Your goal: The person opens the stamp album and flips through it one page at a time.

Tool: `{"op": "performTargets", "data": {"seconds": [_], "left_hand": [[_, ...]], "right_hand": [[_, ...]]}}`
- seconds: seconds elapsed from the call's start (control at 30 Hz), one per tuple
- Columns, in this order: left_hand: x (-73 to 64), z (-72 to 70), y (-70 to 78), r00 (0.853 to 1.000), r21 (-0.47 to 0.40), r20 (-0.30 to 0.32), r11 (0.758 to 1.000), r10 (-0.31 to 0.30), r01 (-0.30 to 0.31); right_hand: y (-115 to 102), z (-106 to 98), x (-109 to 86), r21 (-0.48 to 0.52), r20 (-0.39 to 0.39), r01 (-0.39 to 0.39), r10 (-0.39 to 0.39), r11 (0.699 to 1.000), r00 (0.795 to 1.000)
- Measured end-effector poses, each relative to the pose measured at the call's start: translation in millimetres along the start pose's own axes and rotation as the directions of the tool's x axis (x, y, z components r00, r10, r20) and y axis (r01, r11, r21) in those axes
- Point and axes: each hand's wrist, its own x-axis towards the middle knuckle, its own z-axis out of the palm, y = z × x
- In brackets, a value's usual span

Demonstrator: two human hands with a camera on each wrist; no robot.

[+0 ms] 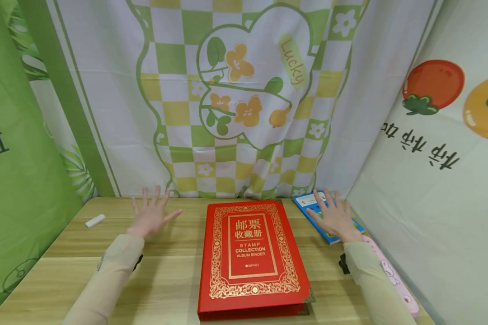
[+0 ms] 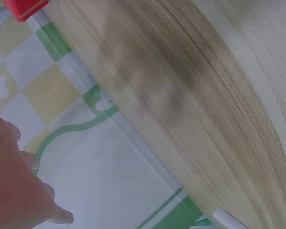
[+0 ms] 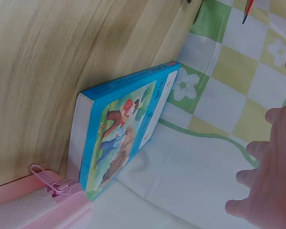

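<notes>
Between my two hands a red stamp album (image 1: 250, 257) with gold lettering lies on the wooden table (image 1: 166, 289). To the left of it my left hand (image 1: 149, 217) has its fingers spread and holds nothing. On the other side my right hand (image 1: 334, 217), fingers also spread, overlaps the blue picture book (image 1: 309, 203) in the head view. That book (image 3: 128, 129) shows an illustrated cover in the right wrist view, with the right hand (image 3: 269, 171) apart from it. The left wrist view has the left hand (image 2: 19, 186) at its left edge.
A small white block (image 1: 95, 220) sits near the table's left edge. The pink zippered pencil case (image 1: 394, 280) lies along the right edge, partly behind my right forearm. Patterned cloth (image 1: 244, 108) hangs at the back. A red pencil-like tip (image 3: 246, 12) shows in the right wrist view.
</notes>
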Motion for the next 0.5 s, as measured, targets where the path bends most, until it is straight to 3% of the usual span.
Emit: {"op": "performTargets", "data": {"seconds": [0.3, 0.5], "left_hand": [[-12.0, 9.3, 20.6, 0.995, -0.036, -0.018, 0.994, 0.099, -0.099], [-27.3, 20.3, 39.0, 0.980, -0.069, -0.023, 0.977, 0.200, -0.201]], "right_hand": [[-13, 0, -2.8, -0.019, 0.018, 0.028, -0.028, 0.999, 0.999], [-23, 6, -4.1, 0.027, 0.040, 0.072, -0.073, 0.997, 0.997]]}}
